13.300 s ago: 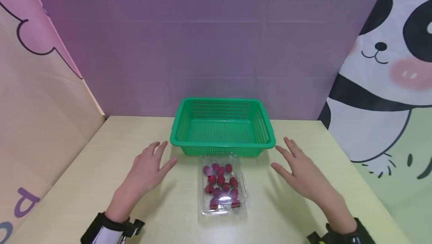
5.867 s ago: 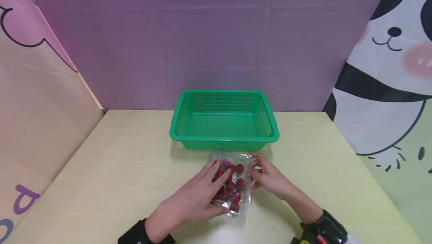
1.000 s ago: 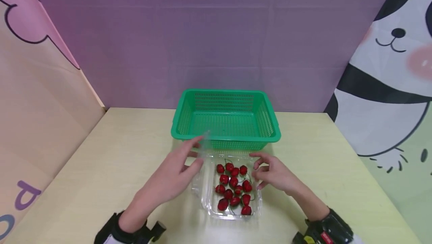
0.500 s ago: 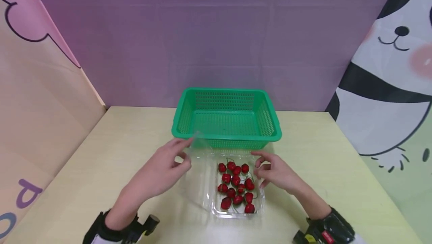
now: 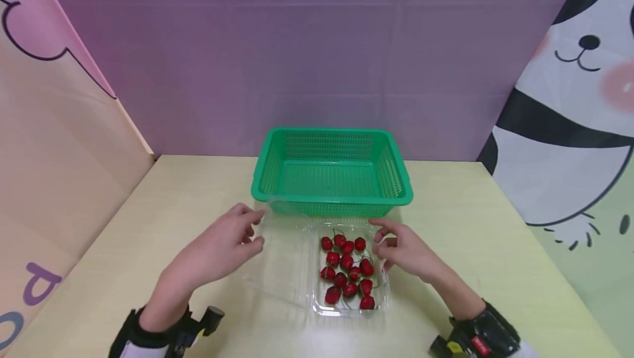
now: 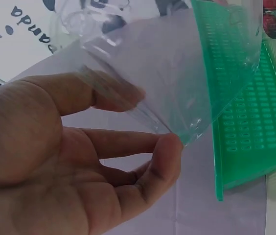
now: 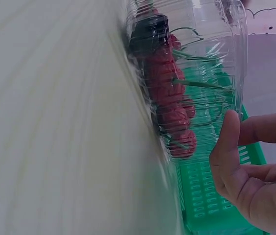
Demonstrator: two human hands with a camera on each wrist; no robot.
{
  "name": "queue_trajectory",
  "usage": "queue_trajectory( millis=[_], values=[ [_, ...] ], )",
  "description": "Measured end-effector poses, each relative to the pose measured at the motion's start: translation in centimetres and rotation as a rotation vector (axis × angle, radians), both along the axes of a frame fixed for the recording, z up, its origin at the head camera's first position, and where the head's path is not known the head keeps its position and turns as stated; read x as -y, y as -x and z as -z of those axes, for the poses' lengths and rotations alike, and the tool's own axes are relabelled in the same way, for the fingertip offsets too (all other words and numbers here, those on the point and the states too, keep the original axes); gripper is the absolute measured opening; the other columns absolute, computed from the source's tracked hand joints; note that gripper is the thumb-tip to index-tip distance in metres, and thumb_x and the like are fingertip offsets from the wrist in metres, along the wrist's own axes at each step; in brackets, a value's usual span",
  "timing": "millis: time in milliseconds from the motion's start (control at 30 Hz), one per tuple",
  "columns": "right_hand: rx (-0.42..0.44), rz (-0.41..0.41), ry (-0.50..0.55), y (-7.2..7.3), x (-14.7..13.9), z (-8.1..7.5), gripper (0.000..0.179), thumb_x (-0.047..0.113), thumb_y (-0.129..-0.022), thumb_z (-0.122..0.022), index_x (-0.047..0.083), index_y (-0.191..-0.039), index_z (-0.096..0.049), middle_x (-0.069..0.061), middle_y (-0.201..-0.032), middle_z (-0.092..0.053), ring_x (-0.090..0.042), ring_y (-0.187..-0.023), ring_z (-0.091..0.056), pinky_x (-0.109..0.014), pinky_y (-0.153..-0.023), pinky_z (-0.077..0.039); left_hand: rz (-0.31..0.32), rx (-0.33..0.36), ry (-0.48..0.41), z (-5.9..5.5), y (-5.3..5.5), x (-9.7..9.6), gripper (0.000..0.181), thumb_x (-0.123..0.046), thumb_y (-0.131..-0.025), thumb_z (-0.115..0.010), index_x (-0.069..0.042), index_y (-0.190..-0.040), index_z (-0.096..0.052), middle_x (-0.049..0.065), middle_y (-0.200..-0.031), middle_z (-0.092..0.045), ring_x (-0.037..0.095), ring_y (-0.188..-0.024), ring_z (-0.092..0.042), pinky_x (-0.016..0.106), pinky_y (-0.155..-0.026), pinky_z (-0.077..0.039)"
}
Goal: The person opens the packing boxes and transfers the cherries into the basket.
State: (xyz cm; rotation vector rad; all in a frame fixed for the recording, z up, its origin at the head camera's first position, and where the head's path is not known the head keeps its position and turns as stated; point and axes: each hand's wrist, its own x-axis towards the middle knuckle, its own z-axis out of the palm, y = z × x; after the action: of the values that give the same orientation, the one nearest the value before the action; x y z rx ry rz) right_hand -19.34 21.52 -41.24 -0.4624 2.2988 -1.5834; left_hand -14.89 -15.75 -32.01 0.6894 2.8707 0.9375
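Clear plastic tray (image 5: 324, 310) sits on table (image 5: 173, 198), just near of green basket (image 5: 332, 200); red stemmed cherries (image 5: 346, 262) lie inside, uncovered. Clear lid (image 5: 284, 259) stands open to the left, seemingly joined along the tray's left edge.

Left hand (image 5: 218, 248): thumb and fingers pinch the lid's far-left corner. Right hand (image 5: 408, 252): bent fingers at the tray's right rim, touching it; cannot tell whether they pinch it.

Risks, judged: lid is thin and looks springy, so an early release could let it flip back over the cherries. Pulling left harder than the right hand steadies could tip or drag the tray, rolling cherries out. Lid's far edge could also snag the basket.
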Motion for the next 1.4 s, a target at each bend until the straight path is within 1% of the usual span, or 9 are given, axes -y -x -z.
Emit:
queue_trajectory(
  millis=[100, 267, 400, 533, 633, 867, 1100, 1233, 1400],
  values=[
    [0.003, 0.005, 0.001, 0.0, 0.0, 0.0, 0.066, -0.005, -0.092, -0.062, -0.012, -0.152, -0.033, -0.021, -0.106, -0.050, -0.029, -0.081, -0.063, -0.040, -0.061, -0.061, -0.007, 0.024, 0.048, 0.1, 0.2, 0.2, 0.049, -0.008, -0.095, -0.062, 0.014, -0.138, -0.055, 0.011, -0.107, -0.059, 0.016, -0.085, -0.055, 0.032, -0.072, -0.051],
    [0.010, 0.008, 0.005, 0.0, 0.0, 0.0, 0.066, -0.005, -0.093, -0.062, -0.012, -0.152, -0.033, -0.021, -0.107, -0.050, -0.029, -0.081, -0.063, -0.040, -0.060, -0.061, -0.015, 0.091, 0.108, 0.4, 0.4, 0.4, 0.050, -0.004, -0.096, -0.063, 0.018, -0.139, -0.051, 0.018, -0.112, -0.060, 0.016, -0.082, -0.056, 0.031, -0.071, -0.051],
    [0.012, 0.007, 0.008, 0.1, 0.0, 0.1, 0.066, -0.005, -0.093, -0.061, -0.012, -0.152, -0.032, -0.021, -0.107, -0.050, -0.029, -0.080, -0.062, -0.040, -0.060, -0.061, -0.029, 0.134, 0.144, 0.7, 0.7, 0.6, 0.047, -0.003, -0.094, -0.068, 0.016, -0.135, -0.055, 0.016, -0.108, -0.060, 0.019, -0.083, -0.058, 0.034, -0.072, -0.053],
    [0.007, 0.007, 0.009, 0.1, -0.1, 0.1, 0.066, -0.006, -0.093, -0.061, -0.012, -0.152, -0.033, -0.021, -0.107, -0.050, -0.029, -0.080, -0.062, -0.040, -0.061, -0.061, -0.055, 0.167, 0.203, 1.2, 1.1, 0.6, 0.030, -0.003, -0.090, -0.075, 0.010, -0.116, -0.065, 0.011, -0.096, -0.060, 0.022, -0.082, -0.057, 0.038, -0.072, -0.054],
    [0.002, 0.009, 0.004, 0.1, 0.0, 0.2, 0.065, -0.005, -0.094, -0.061, -0.012, -0.152, -0.033, -0.021, -0.107, -0.050, -0.029, -0.080, -0.062, -0.039, -0.061, -0.061, -0.067, 0.205, 0.223, 1.7, 1.3, 0.5, 0.018, -0.001, -0.088, -0.075, 0.005, -0.100, -0.064, 0.008, -0.088, -0.058, 0.022, -0.078, -0.055, 0.039, -0.069, -0.053],
    [-0.002, 0.028, 0.003, 0.2, 0.0, 0.2, 0.063, -0.006, -0.093, -0.061, -0.011, -0.151, -0.036, -0.022, -0.108, -0.051, -0.029, -0.081, -0.063, -0.039, -0.062, -0.061, -0.075, 0.229, 0.250, 2.7, 1.6, 0.4, 0.015, 0.003, -0.086, -0.074, 0.000, -0.089, -0.059, 0.006, -0.081, -0.054, 0.022, -0.075, -0.051, 0.038, -0.067, -0.049],
    [-0.007, 0.019, 0.014, 0.2, 0.0, 0.2, 0.062, -0.007, -0.094, -0.061, -0.010, -0.150, -0.037, -0.023, -0.109, -0.052, -0.029, -0.082, -0.063, -0.039, -0.062, -0.061, -0.127, 0.345, 0.326, 3.7, 2.2, 0.0, 0.016, 0.002, -0.090, -0.072, -0.002, -0.090, -0.057, 0.009, -0.079, -0.053, 0.024, -0.072, -0.051, 0.036, -0.063, -0.046],
    [-0.013, 0.023, 0.007, 0.3, 0.0, 0.2, 0.060, -0.004, -0.096, -0.063, -0.009, -0.150, -0.038, -0.023, -0.110, -0.052, -0.030, -0.083, -0.063, -0.038, -0.062, -0.061, -0.117, 0.347, 0.369, 4.4, 2.4, -0.3, 0.015, 0.004, -0.091, -0.070, -0.001, -0.090, -0.056, 0.010, -0.081, -0.052, 0.025, -0.074, -0.050, 0.037, -0.066, -0.046],
    [-0.025, 0.024, 0.005, 0.2, 0.1, 0.3, 0.057, -0.001, -0.098, -0.064, -0.007, -0.149, -0.041, -0.026, -0.112, -0.053, -0.031, -0.085, -0.063, -0.037, -0.063, -0.061, -0.098, 0.354, 0.395, 5.5, 2.5, -0.7, 0.015, 0.012, -0.090, -0.061, -0.002, -0.090, -0.054, 0.010, -0.084, -0.051, 0.026, -0.078, -0.049, 0.039, -0.069, -0.047]
  ],
)
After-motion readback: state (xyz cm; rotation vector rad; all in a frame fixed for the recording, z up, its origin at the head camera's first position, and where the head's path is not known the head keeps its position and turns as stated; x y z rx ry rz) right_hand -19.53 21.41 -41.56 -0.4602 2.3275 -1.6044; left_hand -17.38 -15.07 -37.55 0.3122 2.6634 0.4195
